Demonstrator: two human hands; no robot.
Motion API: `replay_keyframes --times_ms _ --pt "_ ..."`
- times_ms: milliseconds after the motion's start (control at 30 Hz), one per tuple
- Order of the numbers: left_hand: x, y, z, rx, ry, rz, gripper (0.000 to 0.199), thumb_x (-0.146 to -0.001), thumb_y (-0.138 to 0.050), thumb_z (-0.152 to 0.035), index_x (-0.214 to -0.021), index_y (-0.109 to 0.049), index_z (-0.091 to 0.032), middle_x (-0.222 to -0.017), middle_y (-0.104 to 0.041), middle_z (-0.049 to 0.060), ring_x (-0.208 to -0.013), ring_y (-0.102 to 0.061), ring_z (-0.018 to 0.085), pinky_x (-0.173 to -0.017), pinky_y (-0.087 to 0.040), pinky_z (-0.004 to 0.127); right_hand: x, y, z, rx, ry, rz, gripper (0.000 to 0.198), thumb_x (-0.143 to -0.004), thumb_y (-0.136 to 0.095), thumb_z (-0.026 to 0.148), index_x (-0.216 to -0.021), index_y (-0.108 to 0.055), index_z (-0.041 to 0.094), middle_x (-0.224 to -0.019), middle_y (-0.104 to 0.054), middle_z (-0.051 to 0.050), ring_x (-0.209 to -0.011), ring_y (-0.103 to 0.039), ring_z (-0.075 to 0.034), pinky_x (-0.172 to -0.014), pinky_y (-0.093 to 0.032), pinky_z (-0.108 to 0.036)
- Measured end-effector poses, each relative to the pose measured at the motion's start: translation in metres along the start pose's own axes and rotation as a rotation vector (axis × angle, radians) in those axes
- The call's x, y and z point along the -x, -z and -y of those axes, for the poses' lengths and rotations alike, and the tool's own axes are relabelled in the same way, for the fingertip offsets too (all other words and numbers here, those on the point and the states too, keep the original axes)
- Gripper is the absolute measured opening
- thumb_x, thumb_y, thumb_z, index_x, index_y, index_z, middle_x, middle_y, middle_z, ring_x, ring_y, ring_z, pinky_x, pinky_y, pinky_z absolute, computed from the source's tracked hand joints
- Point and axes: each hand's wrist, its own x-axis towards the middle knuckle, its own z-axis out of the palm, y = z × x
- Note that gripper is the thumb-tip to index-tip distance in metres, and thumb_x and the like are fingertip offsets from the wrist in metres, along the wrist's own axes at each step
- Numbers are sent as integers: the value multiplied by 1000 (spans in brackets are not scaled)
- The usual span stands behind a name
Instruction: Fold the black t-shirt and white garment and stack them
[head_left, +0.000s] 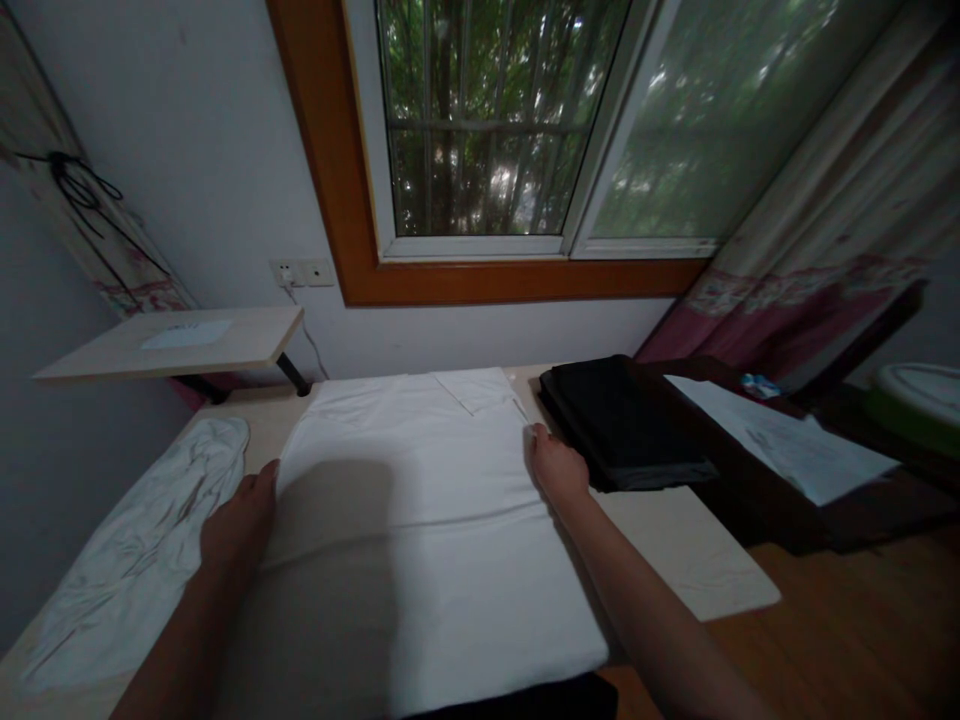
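A white piece of cloth, perhaps a garment [450, 500], lies spread over the table, with a crease across its middle and a slit-like fold near the far edge. My left hand [241, 515] is closed at its left edge, the fingers partly hidden. On the opposite edge my right hand [559, 465] pinches the fabric between thumb and fingers. Beyond the right hand sits a folded black cloth stack [622, 415]. To the left of my left hand rests a crumpled white cloth [150, 545].
A small raised shelf [247, 340] with a paper on it stands at the back left. The table [690, 550] ends at the right above a wooden floor. Farther right, a white sheet [787, 440] lies on dark furniture. A window [495, 120] is ahead.
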Motion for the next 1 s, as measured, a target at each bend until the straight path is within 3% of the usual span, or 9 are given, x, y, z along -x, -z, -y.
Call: replay_keyframes --times_ms 267,367,533,700,800,900,1000 --pt "30 1 10 14 -49 71 60 -98 -24 -24 -158 -29 -25 -149 -51 22 -93 -72 35 -73 -54 51 24 7 -12 38 31 58 35 -107 -35 27 -137 -52 20 -94 -75 -13 -77 -77 -26 -65 -54 -30" --pt "43 2 16 46 -48 100 61 -97 -30 -25 -157 -34 -26 -150 -52 22 -95 -72 36 -77 -54 54 37 8 -18 56 46 73 37 -106 -36 25 -140 -50 20 -94 -75 -14 -76 -77 -27 -64 -54 -31" --pt "50 -10 34 183 -9 194 57 -97 -34 -34 -153 -43 -32 -148 -59 13 -114 -69 37 -91 -53 53 51 7 -27 72 71 116 41 -106 -35 25 -145 -47 20 -91 -75 -14 -74 -76 -27 -62 -54 -32" --pt "38 -13 41 178 -16 188 55 -97 -33 -39 -150 -47 -32 -149 -58 10 -110 -71 34 -91 -53 50 47 11 -26 70 71 144 45 -106 -37 26 -150 -44 21 -86 -73 -12 -75 -75 -29 -64 -54 -34" --pt "23 -6 38 139 -96 120 56 -95 -37 -35 -149 -49 -29 -148 -57 12 -113 -68 33 -95 -51 48 40 17 -20 55 76 105 48 -104 -40 26 -152 -44 23 -101 -71 -14 -78 -73 -27 -66 -52 -32" --pt "-1 0 31 116 -202 51 57 -91 -42 -30 -147 -51 -27 -141 -59 11 -121 -62 31 -107 -44 46 30 22 -11 37 120 19 46 -103 -41 24 -149 -48 24 -117 -65 -18 -96 -68 -29 -71 -51 -32" --pt "-32 0 17 135 -233 -37 55 -92 -44 -35 -145 -52 -23 -136 -61 13 -124 -59 32 -111 -40 47 13 21 0 -7 144 -48 43 -104 -44 32 -145 -53 23 -121 -61 -18 -110 -58 -32 -80 -49 -35"
